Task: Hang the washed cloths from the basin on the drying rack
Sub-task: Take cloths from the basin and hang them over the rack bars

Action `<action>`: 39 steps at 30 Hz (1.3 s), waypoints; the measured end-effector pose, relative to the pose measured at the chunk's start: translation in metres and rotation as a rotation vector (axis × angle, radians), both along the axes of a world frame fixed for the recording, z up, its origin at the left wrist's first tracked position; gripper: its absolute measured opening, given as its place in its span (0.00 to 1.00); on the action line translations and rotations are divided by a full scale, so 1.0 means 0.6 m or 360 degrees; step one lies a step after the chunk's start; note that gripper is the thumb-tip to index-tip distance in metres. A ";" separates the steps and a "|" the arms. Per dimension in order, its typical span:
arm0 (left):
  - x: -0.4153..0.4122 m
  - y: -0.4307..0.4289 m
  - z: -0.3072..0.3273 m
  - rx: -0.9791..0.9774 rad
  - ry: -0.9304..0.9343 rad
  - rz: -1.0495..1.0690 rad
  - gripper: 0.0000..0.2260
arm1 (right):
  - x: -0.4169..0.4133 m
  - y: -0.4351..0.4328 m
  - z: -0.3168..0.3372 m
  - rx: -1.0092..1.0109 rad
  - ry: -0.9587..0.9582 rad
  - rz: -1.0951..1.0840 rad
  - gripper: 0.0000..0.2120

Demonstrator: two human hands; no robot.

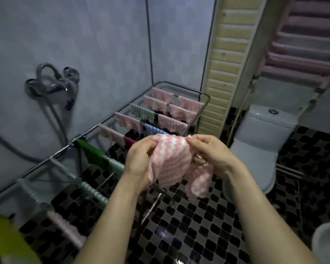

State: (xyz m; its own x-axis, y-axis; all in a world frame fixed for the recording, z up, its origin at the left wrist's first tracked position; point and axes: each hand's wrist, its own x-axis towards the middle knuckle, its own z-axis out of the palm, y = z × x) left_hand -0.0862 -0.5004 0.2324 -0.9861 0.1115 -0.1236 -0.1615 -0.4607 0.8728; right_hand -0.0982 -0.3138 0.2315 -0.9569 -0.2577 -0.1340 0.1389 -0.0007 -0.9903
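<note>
Black-and-white mosaic floor [189,225] and pale tiled walls [103,44] surround us. We hold a pink-and-white cloth [170,161] at centre. Our left hand [139,161] grips its edge at nine o'clock, and our right hand [210,155] pinches its top corner at three o'clock. Toward eleven o'clock the drying rack [91,129] carries hung cloths [171,122] in pink, green and blue. At two o'clock stands a toilet [259,134].

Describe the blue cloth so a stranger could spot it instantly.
Start at the metal drying rack along the tiled wall. On the rail just beyond the held pink-and-white cloth hangs the blue cloth, the only blue one among pink neighbours.
</note>
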 end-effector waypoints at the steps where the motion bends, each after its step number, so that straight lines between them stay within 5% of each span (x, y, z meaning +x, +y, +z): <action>1: 0.003 -0.015 0.005 -0.0033 0.0017 0.0079 0.18 | -0.004 -0.017 0.000 -0.0023 -0.0022 0.0059 0.13; 8: 0.008 -0.102 0.028 -0.0130 0.0174 0.0497 0.15 | -0.038 -0.100 0.018 0.0498 0.0614 -0.0271 0.14; 13: 0.027 -0.144 0.049 -0.0134 0.0204 0.0586 0.13 | -0.035 -0.165 0.069 0.0472 0.0711 0.0574 0.19; 16: 0.040 -0.169 0.042 -0.0154 0.0323 0.0587 0.20 | -0.056 -0.207 0.055 0.0868 0.0975 0.0571 0.20; 20: 0.050 -0.187 0.034 -0.0818 0.0317 0.1033 0.17 | -0.076 -0.268 0.041 0.0824 0.1269 0.0572 0.19; 27: 0.083 -0.232 0.033 -0.1429 0.0274 0.1530 0.10 | -0.057 -0.384 0.016 0.0797 0.1640 0.0678 0.10; 33: 0.148 -0.309 0.024 -0.2086 0.0121 0.2035 0.21 | -0.031 -0.478 -0.009 0.0775 0.1398 0.0915 0.12; 39: 0.236 -0.404 0.007 -0.2265 -0.0022 0.2112 0.14 | 0.036 -0.586 -0.007 0.0077 0.0913 0.1670 0.10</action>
